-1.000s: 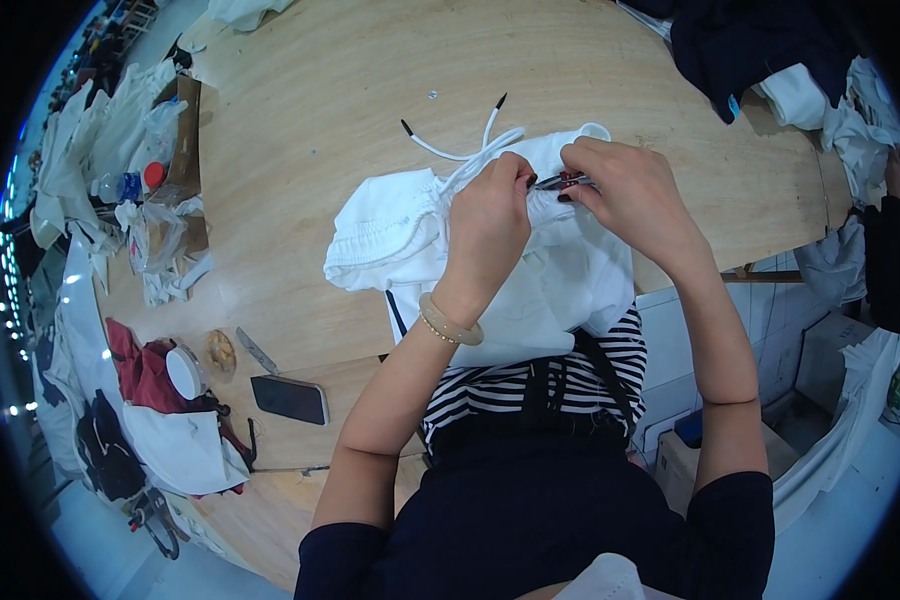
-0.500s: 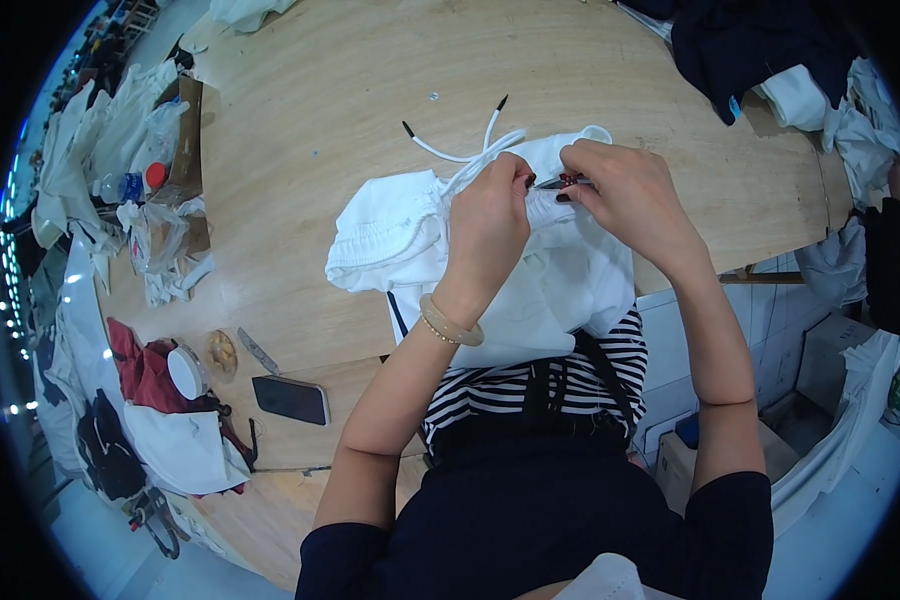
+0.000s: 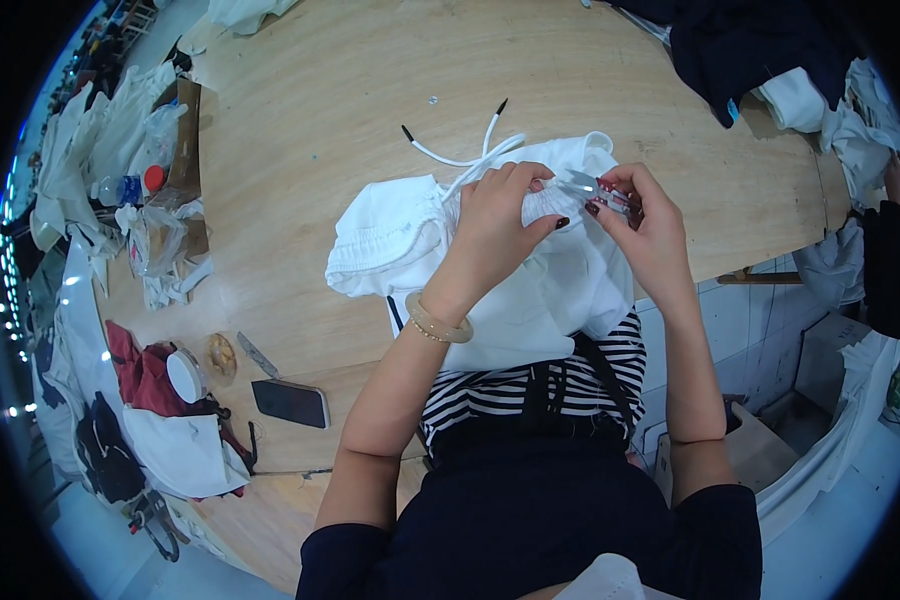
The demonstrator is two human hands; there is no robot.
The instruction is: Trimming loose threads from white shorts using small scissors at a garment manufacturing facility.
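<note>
A white garment [image 3: 385, 220] with a gathered elastic band lies bunched at the table's near edge and over my lap. Its white drawstring [image 3: 450, 157], tipped in black, loops out on the far side. My left hand [image 3: 492, 228] grips the gathered fabric, thumb and fingers curved around it. In the fingers of my right hand [image 3: 648, 222] is a pair of metal thread snips [image 3: 582, 184], its blades pointing left across the fabric, close to my left fingertips. The fingers partly cover the snips' handle.
A dark phone [image 3: 290, 402], a small blade-like tool [image 3: 257, 354] and a roll of tape [image 3: 221, 354] lie at the left. Beyond them stands a cardboard box [image 3: 187, 140] with plastic bags and a red-capped bottle. Dark clothing [image 3: 750, 50] covers the far right corner. Another person's sleeve [image 3: 885, 265] shows at right.
My right hand has lowered slightly and turned, so the snips show more plainly. My left hand's thumb has moved down and away from its index finger. The garment has barely shifted.
</note>
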